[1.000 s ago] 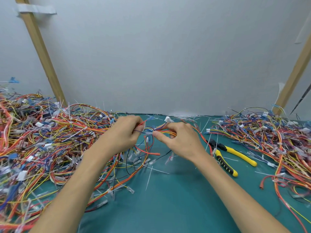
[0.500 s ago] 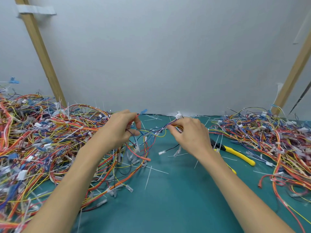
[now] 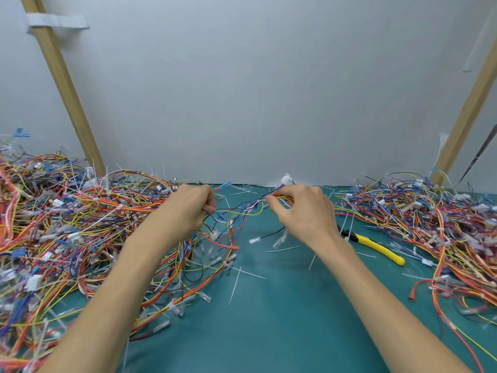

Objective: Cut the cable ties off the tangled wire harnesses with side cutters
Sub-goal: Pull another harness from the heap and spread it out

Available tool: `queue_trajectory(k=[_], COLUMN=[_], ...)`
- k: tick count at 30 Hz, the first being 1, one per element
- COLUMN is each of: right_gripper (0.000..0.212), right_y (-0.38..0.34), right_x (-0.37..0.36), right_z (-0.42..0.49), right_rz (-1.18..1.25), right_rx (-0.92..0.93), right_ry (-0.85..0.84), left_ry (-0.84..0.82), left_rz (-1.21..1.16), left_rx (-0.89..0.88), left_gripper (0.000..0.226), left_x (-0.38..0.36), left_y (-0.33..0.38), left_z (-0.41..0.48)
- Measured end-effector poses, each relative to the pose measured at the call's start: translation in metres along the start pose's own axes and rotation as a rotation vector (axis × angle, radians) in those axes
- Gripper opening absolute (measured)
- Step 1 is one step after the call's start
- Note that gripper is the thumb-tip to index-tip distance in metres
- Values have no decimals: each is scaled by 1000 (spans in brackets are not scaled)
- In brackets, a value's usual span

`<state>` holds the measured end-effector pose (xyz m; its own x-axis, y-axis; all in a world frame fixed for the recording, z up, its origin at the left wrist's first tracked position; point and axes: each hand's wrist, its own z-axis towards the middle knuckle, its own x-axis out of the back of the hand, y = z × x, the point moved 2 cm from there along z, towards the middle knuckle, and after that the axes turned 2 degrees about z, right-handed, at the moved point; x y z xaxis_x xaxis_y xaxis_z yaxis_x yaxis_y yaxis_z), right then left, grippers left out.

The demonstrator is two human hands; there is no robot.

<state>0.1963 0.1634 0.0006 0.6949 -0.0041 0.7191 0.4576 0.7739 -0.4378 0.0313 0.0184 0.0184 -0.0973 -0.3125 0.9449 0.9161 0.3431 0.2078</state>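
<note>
My left hand [image 3: 185, 208] grips one end of a thin wire harness [image 3: 239, 210] of yellow, blue and red strands, lifted above the green mat. My right hand [image 3: 304, 211] pinches the other end of that harness, where a white connector [image 3: 286, 180] sticks up behind the fingers. The strands are stretched loosely between the two hands, and more of them trail down to the mat. The yellow-handled side cutters [image 3: 376, 246] lie on the mat just right of my right wrist, held by neither hand.
A large tangled pile of wire harnesses [image 3: 61, 227] covers the left of the green mat [image 3: 269, 319]. Another pile [image 3: 430, 227] fills the right. Cut white cable ties [image 3: 235, 286] lie scattered in the middle. Slanted wooden struts [image 3: 67, 90] stand against the grey back wall.
Both hands have lifted and moved apart, pulling the harness out between them. My right hand has shifted right and away from me, uncovering more of the cutters' handle.
</note>
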Motion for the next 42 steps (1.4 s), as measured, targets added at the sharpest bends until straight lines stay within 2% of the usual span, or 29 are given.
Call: queue_trajectory(k=[3,6,9,14,16,20,24,29,32,37,42], right_gripper=[23,25,40,11,4,3,9,11,14,16,19], right_y=[-13,-29,-36,-35,-33,-33,-30,-32,-33,-37,-38], right_x=[-3,-13,-20,-27,-30,-34,-32,-36,-34,-34,-35], right_z=[-5,-14,-20,-19,-18,-19,-19,-22,-23,-28,-33], right_rz=[-35,-76,-61,297,332,354,349,358,380,302,135], right_rx=[28,136,198,99,69,47,21,36,38,97,180], right_ry=[-10,-40,-28,-122,-123,-111,-15,-3,74,85,90], left_ry=[57,163,217,260,250,265,324,301,276,153,158], left_rz=[-21,-88,-145,-149,-154,-199,-231,-249,-257,-239,-181], left_rx=[-21,-64,-102,-142,-139,-125,-79,-78,-56,-25,-26], left_gripper=[27,17,14,8,11,11,9,8,10,12,16], left_x=[-3,-4,-3,0,-2,-5,-4,-3,-2,-1,1], left_y=[5,10,10,8,7,8,9,12,12,10,14], left_z=[3,2,-1,-3,-2,-3,-4,-5,-5,-5,-5])
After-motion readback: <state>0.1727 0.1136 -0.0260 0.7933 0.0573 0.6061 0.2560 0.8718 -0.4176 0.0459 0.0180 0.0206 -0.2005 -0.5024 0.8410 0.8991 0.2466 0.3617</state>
